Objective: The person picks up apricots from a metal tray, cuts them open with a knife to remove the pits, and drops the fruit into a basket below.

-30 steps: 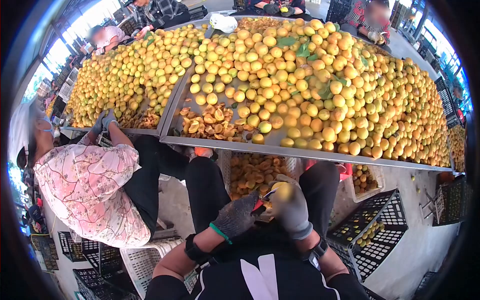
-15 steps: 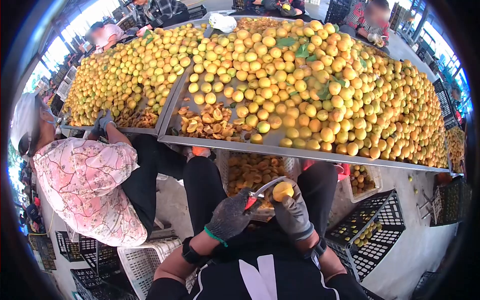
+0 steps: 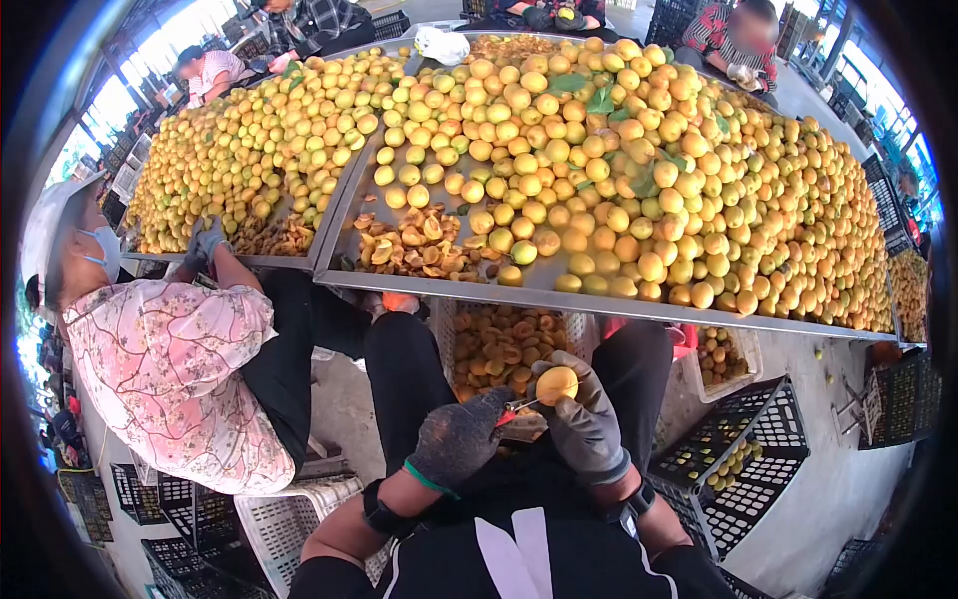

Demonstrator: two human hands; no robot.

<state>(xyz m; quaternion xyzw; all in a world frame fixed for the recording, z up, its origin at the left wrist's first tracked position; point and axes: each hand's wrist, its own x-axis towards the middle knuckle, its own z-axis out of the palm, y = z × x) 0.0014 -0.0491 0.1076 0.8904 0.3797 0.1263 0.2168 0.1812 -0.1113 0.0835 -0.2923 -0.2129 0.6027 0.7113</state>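
Observation:
My left hand (image 3: 459, 436), in a dark knit glove with a green cuff edge, is closed round the red handle of a knife (image 3: 506, 415). Its blade appears edge-on as a thin line, running right to the lower left side of an apricot (image 3: 557, 385). That yellow-orange fruit sits between the thumb and fingers of my right hand (image 3: 585, 436), which wears a grey coated glove. Beneath both hands, between my knees, a crate (image 3: 446, 344) holds apricot halves (image 3: 504, 349).
A metal-edged table (image 3: 479, 292) ahead bears heaped apricots (image 3: 689, 200) and a small pile of cut halves (image 3: 424, 245). A person (image 3: 180, 369) in a floral top sits close on my left. Black crates (image 3: 743, 464) stand at right, a white crate (image 3: 289, 529) at lower left.
The knife has turned from showing its broad curved blade to edge-on, its tip lower at the apricot. My left hand has rolled over; the apricot is slightly left. The neighbour's head has lifted.

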